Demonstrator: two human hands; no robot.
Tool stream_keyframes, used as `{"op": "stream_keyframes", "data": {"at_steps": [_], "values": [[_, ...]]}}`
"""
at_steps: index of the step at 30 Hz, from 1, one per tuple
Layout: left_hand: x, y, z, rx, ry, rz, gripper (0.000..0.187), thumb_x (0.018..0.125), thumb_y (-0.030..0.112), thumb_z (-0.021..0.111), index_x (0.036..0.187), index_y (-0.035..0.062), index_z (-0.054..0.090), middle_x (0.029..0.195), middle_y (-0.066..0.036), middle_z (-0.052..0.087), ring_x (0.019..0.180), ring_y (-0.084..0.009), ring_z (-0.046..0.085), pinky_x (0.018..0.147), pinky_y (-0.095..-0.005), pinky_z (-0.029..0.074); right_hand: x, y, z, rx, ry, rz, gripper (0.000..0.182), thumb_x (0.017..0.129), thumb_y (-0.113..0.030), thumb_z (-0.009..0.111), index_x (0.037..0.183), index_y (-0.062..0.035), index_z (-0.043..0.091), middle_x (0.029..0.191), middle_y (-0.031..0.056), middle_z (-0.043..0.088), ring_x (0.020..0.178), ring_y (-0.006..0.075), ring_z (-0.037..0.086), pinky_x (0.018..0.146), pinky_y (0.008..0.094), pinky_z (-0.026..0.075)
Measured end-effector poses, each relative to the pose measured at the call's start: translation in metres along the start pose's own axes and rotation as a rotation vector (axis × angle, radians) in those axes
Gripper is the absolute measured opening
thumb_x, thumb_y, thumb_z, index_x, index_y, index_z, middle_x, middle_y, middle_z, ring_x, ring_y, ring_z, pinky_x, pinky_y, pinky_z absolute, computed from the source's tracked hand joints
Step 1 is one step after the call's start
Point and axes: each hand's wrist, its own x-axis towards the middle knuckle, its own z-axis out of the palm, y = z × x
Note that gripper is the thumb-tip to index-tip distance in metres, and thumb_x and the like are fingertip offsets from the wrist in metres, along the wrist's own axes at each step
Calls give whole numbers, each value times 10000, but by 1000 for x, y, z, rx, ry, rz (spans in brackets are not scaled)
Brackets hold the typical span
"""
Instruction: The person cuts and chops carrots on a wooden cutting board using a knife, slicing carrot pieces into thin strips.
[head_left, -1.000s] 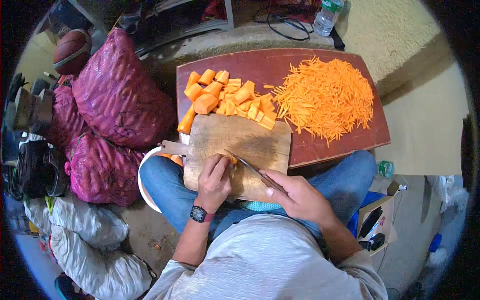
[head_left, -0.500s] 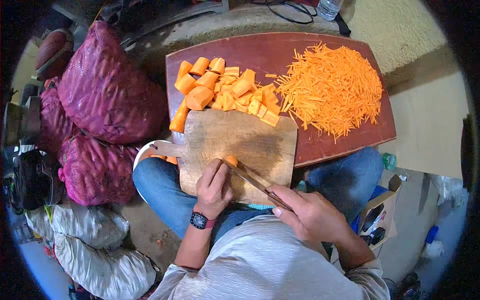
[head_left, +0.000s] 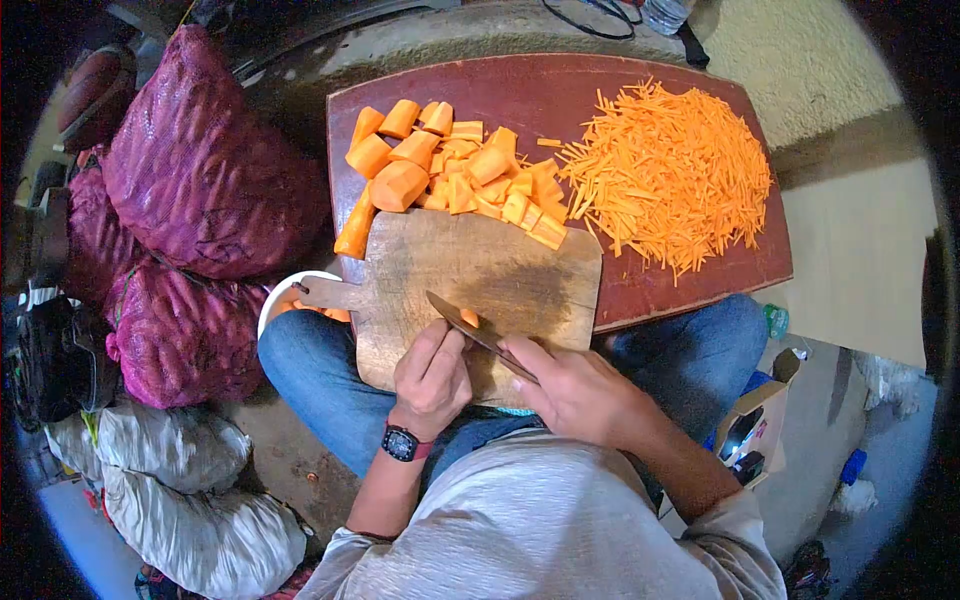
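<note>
My right hand [head_left: 580, 390] is wrapped round the handle of a knife [head_left: 473, 333], whose blade points up and left over the wooden cutting board [head_left: 410, 265]. Just beyond the blade lies a small carrot piece [head_left: 469, 317]. My left hand [head_left: 432, 375] has its fingers curled together at the near side of the blade; what they hold, if anything, is hidden. Past the board, cut carrot chunks [head_left: 398, 185] are heaped on the red table [head_left: 540, 85], with a large pile of carrot sticks [head_left: 670, 175] to their right.
Purple mesh sacks [head_left: 200, 170] stand at the left, above white sacks [head_left: 200, 520]. A white bowl [head_left: 272, 300] with carrot pieces sits partly under the board's handle. At the right is an open cardboard box [head_left: 765, 410]. A clear bottle [head_left: 664, 14] stands beyond the table.
My right hand and the knife have moved left, and the blade now reaches farther up and left past my left fingertips. The small carrot piece now shows beyond the blade.
</note>
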Motion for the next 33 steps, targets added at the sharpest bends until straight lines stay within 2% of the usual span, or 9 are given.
{"op": "stream_keyframes", "data": {"at_steps": [2, 5, 6, 8, 17, 24, 27, 30, 33], "values": [[0, 0, 1, -4, 2, -18, 459, 718, -140, 681, 1169, -66, 729, 1184, -251, 705, 1020, -390, 750, 828, -431, 640, 12, 14, 12, -35, 130, -189, 405, 1060, -203, 628, 1388, -30, 466, 942, 294, 724, 881, 533, 719, 728, 633, 574], [-2, 0, 2, -3, 9, -44, 468, 731, -143, 679, 1188, -57, 730, 1201, -256, 702, 1020, -395, 750, 822, -435, 640, 10, 15, 7, -73, 139, -186, 409, 1061, -218, 631, 1394, -32, 483, 921, 289, 724, 865, 544, 712, 723, 635, 574], [0, 1, 1, -3, 12, -42, 468, 731, -143, 679, 1188, -57, 730, 1201, -256, 702, 1020, -395, 750, 822, -435, 640, 5, 12, 4, -75, 141, -188, 409, 1061, -218, 631, 1394, -32, 483, 921, 289, 724, 865, 544, 712, 723, 635, 574], [1, 3, -5, -37, -34, -77, 495, 724, -147, 685, 1208, -53, 725, 1221, -259, 695, 1023, -397, 746, 826, -432, 637, -11, -1, -6, 13, 101, -128, 460, 1025, -167, 676, 1430, 2, 539, 1183, 305, 711, 1081, 505, 707, 865, 543, 591], [-8, -2, -6, -36, -96, -98, 623, 659, -141, 716, 1276, -57, 708, 1250, -257, 677, 1043, -400, 735, 844, -418, 628, -46, -15, -19, -39, 118, -156, 492, 1005, -144, 695, 1447, -5, 532, 1055, 271, 744, 907, 484, 746, 749, 534, 607], [-7, -4, -8, -36, -79, -30, 709, 588, -122, 747, 1293, -58, 703, 1239, -248, 681, 1038, -403, 730, 841, -430, 623, -37, -17, -22, 17, 86, -104, 499, 1001, -141, 691, 1450, -3, 523, 1082, 280, 748, 932, 501, 740, 773, 548, 602], [-6, -4, -4, -12, -62, -5, 640, 632, -150, 721, 1266, -58, 709, 1200, -242, 692, 994, -395, 737, 809, -430, 625, -17, -3, -10, 43, 7, -15, 491, 1019, -171, 675, 1456, -11, 518, 1075, 295, 743, 960, 527, 726, 805, 571, 589], [-5, -7, 3, 20, 45, 56, 550, 687, -173, 689, 1225, -62, 710, 1162, -239, 702, 944, -386, 744, 773, -425, 628, 5, 10, 2, 44, 131, -174, 482, 1038, -203, 653, 1463, -23, 514, 1063, 316, 734, 985, 544, 711, 833, 586, 575], [-6, -5, 1, 45, 44, 36, 483, 725, -177, 670, 1194, -65, 708, 1150, -239, 704, 915, -383, 746, 749, -420, 630, 10, 3, -2, 8, 42, -69, 459, 1044, -201, 644, 1451, -25, 528, 1088, 327, 723, 1013, 537, 709, 843, 576, 574]]}}
